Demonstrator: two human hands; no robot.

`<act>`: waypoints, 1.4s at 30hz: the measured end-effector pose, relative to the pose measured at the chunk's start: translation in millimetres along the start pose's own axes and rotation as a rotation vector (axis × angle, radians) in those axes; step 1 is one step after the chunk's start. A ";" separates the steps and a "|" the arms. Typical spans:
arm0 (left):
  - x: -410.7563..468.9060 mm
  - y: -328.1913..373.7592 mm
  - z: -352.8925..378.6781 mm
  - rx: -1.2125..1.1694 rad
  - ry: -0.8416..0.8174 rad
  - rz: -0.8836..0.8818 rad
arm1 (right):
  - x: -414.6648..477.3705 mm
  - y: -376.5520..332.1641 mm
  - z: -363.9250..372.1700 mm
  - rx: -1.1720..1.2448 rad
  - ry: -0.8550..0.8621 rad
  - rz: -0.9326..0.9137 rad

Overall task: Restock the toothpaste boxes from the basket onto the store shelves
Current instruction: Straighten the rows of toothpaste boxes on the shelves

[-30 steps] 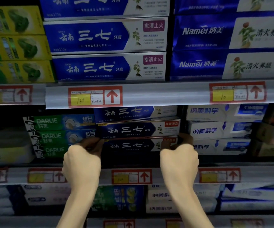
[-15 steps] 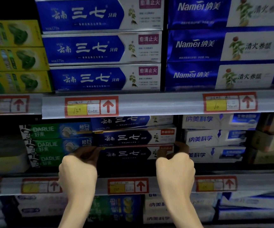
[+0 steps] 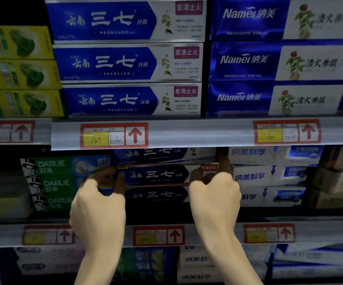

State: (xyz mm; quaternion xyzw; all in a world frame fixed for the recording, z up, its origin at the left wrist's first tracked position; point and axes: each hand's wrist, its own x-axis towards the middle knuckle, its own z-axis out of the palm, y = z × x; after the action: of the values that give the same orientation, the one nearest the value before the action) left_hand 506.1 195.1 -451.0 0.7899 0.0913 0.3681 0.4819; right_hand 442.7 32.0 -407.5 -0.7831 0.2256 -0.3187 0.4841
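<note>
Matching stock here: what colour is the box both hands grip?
Dark navy box with white lettering; head view shows it best.

Two bare forearms [image 3: 96, 264] in shot, smooth and slender, uncovered all the way to the wrists. Left grip [image 3: 98, 208] is a bare hand, right grip [image 3: 214, 200] the same: rounded knuckles, fingertips dimmed by shadow.

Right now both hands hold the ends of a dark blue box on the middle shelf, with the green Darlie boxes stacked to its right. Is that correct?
Not quite. The head view shows the green Darlie boxes stacked to the left of the dark blue box, not its right. The left hand and right hand do hold its ends on the middle shelf.
</note>
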 end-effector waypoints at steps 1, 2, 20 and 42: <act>0.0 1.8 0.1 -0.018 0.002 0.005 | 2.2 -1.7 0.3 -0.011 0.001 0.011; -0.6 2.4 0.0 -0.035 0.003 0.007 | 5.4 -1.5 3.5 -0.015 0.010 0.019; 12.1 -7.3 8.4 0.051 -0.087 0.057 | 23.8 8.0 11.9 0.177 0.034 -0.061; 17.2 -9.0 12.3 -0.220 0.089 0.063 | 24.1 21.7 9.3 -0.148 0.214 -0.142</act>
State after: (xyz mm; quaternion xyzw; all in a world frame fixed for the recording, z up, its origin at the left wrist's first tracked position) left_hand 528.4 199.8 -453.2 0.7176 0.0467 0.4256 0.5492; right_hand 465.1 12.4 -423.4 -0.7922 0.2428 -0.4163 0.3743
